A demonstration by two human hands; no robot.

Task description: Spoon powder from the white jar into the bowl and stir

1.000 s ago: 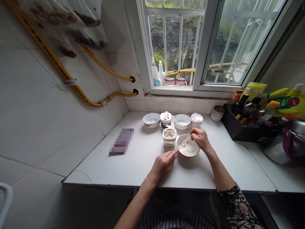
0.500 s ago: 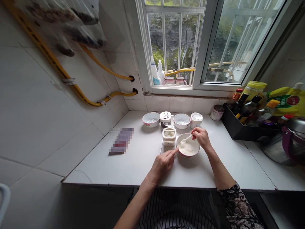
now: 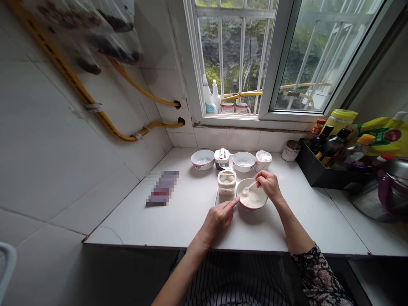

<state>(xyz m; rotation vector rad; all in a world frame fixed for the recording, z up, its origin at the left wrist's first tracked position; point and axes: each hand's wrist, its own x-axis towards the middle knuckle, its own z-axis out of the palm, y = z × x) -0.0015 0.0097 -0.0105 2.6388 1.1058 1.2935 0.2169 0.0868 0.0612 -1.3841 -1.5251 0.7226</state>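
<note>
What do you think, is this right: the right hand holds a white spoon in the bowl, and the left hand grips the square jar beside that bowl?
One part is wrong: the left hand does not grip the square jar; its fingertip touches the bowl's rim, as the head view shows. The right hand does hold the white spoon.

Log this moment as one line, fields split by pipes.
left hand: fingertip at bowl rim | right hand: holds white spoon, scoop inside bowl | bowl contents: white | jar: left of bowl
</note>
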